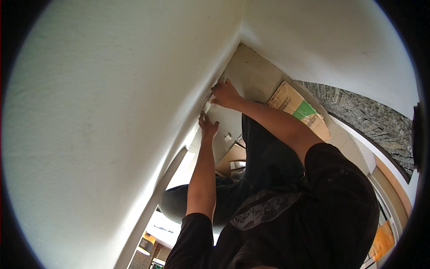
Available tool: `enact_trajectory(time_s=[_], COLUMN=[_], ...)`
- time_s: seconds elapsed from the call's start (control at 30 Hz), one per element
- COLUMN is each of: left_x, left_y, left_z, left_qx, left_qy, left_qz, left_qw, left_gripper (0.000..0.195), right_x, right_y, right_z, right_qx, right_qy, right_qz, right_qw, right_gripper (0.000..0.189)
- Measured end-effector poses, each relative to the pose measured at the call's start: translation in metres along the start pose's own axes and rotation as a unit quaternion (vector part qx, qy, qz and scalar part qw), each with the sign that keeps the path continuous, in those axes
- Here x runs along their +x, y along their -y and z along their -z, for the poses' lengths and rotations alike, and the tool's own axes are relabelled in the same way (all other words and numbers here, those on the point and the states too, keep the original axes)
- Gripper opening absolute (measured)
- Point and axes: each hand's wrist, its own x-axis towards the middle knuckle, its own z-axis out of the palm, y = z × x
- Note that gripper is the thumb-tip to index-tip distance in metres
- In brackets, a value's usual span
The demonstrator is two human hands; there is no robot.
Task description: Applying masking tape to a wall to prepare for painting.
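My right hand point(226, 94) is at the foot of the pale wall point(111, 101), close to the corner. Its fingers curl against the wall base, and a small pale piece shows under them; whether they grip it is unclear. A short whitish strip point(207, 107) runs along the wall's foot between my two hands. Nearer my body, my left hand point(209, 127) touches the wall base with its fingertips, thumb spread away. The grey floor tile point(253, 67) lies beside both hands. A crumpled white scrap point(228, 137) rests on the floor below them.
A flattened cardboard box point(295, 109) with a green patch lies right of my right arm. The second wall point(319, 43) meets the first at the corner; rough grey stone point(366, 114) borders it. Brown cardboard point(231, 158) sits beside my leg. A wall edge point(158, 195) rises at lower left.
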Motion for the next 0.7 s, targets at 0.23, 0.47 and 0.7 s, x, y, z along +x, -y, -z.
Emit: enact_trajectory(time_s=[0.23,0.47,0.7], left_x=[-0.005,-0.01,-0.001], left_y=[-0.009,-0.046,-0.055], left_z=[-0.008,-0.009,-0.009], left_qx=[0.033,0.015,0.023], left_qy=[-0.056,-0.065,-0.087], left_qz=[-0.005,0.017,0.008], left_qw=[0.998,0.998,0.996], left_gripper=[0.103,0.102,0.1], right_x=[0.0,-0.004,-0.003], right_y=[0.004,-0.026,-0.05], right_z=[0.011,-0.001,0.006], right_qx=[-0.014,0.078,0.085], right_qy=[-0.051,-0.058,-0.009], right_qz=[-0.021,0.005,0.09], right_qw=[0.998,0.995,0.992], right_gripper=[0.033,0.039,0.039])
